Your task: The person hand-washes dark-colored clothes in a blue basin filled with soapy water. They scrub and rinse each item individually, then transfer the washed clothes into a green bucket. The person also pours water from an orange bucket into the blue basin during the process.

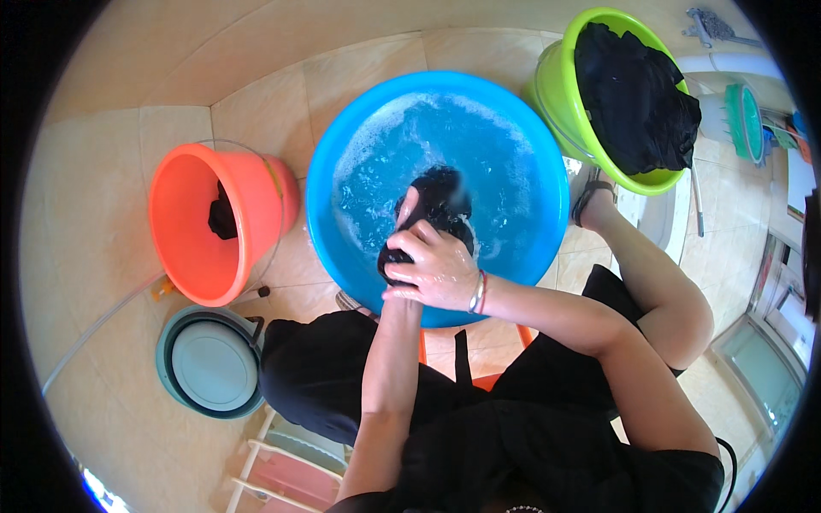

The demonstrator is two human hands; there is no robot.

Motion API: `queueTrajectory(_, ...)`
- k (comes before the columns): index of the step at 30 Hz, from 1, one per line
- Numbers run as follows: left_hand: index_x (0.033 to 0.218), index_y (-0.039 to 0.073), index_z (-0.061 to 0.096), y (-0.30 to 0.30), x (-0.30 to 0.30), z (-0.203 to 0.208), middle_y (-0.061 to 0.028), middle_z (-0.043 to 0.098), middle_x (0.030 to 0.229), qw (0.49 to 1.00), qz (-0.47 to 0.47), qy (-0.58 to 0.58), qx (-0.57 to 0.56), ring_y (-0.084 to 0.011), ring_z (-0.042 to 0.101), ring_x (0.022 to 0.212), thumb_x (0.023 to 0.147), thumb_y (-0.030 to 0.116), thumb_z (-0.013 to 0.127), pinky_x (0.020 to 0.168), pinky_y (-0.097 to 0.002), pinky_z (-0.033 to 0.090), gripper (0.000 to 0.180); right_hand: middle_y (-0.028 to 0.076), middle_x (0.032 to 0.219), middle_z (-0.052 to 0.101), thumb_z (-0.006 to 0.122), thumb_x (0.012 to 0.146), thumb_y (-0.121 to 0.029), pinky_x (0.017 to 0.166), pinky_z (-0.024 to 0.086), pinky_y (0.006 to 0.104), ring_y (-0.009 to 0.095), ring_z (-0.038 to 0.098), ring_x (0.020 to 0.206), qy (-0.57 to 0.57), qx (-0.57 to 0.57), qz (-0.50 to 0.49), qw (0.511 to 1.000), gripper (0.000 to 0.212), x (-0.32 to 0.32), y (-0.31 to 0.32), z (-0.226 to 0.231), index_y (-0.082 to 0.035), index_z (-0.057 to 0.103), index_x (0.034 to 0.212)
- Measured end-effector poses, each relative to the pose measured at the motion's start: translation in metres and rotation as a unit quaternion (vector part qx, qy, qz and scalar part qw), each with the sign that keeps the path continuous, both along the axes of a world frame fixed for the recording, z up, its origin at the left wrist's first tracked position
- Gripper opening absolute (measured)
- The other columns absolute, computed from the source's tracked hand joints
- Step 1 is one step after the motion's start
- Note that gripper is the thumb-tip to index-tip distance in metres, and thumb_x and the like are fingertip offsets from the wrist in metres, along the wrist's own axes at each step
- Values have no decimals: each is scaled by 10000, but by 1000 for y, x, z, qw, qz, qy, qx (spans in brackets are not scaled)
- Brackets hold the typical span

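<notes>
A wet black cloth point(440, 192) is bunched over the blue basin point(547, 162), which holds sudsy water point(505, 171). My right hand point(436, 265), with a silver bangle point(476, 295) at its wrist, curls its fingers around the near part of the cloth. Under that same bundle is my left hand point(410, 208), largely covered by fabric and by my right hand. Its thumb shows along the cloth's left side, pressed to it. What kind of garment the cloth is I cannot make out.
Left of the basin an orange bucket point(192, 248) lies tilted with black fabric point(222, 215) inside. A grey-blue tub point(214, 366) sits nearer. At the upper right a lime bucket point(556, 94) holds black clothing point(637, 98). A pink-and-white rack point(295, 474) stands lower left.
</notes>
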State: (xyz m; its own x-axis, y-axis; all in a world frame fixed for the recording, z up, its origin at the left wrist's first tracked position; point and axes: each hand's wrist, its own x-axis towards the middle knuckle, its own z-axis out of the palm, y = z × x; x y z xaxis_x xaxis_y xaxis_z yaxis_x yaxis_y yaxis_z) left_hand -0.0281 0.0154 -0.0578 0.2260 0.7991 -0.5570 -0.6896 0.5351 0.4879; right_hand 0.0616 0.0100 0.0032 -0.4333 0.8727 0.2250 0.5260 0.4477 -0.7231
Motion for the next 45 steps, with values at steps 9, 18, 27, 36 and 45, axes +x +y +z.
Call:
queueTrajectory(9, 1195, 36, 568, -3, -13, -57, -112, 609, 1178, 991, 80, -16, -107, -259, 598, 1046, 923, 385, 530, 923, -391, 485, 444, 48, 825, 582, 711, 731, -192, 522, 505, 339, 218, 619, 714, 111, 84, -142, 980, 136, -7, 29, -39, -136, 592, 696)
queueTrajectory(18, 1150, -1, 628, 12, 5, -42, -56, 635, 1085, 962, 43, 237, -127, -150, 573, 971, 815, 254, 753, 881, -288, 445, 440, 163, 842, 631, 599, 886, -348, 713, 485, 467, 381, 608, 810, -25, -188, -326, 926, 308, 64, 44, -166, -61, 639, 780)
queueTrajectory(27, 1490, 362, 264, -3, -24, -71, -68, 229, 1561, 900, -134, 377, -170, -364, 236, 1407, 884, 533, 602, 918, -658, 384, 715, 219, 1473, 309, 780, 741, -335, 1048, 377, 509, 453, 336, 1322, -295, -348, -166, 874, 915, 79, 6, -174, -222, 246, 1476)
queueTrajectory(36, 1511, 273, 150, 2, -14, -44, -114, 101, 1564, 967, -80, 53, -236, -474, 188, 1371, 776, 732, 570, 941, -741, 318, 963, 159, 1107, 544, 813, 631, -101, 909, 463, 378, 353, 546, 1038, 123, -213, -271, 931, 486, 59, 20, -130, -8, 595, 1055)
queueTrajectory(45, 1210, 20, 582, 19, -27, -6, -154, 653, 1112, 950, -96, -279, -102, -291, 635, 996, 965, 488, 453, 925, -442, 501, 543, 123, 1085, 566, 858, 646, -183, 860, 465, 382, 309, 567, 1006, 162, -142, 93, 972, 359, 47, 6, 24, -61, 541, 761)
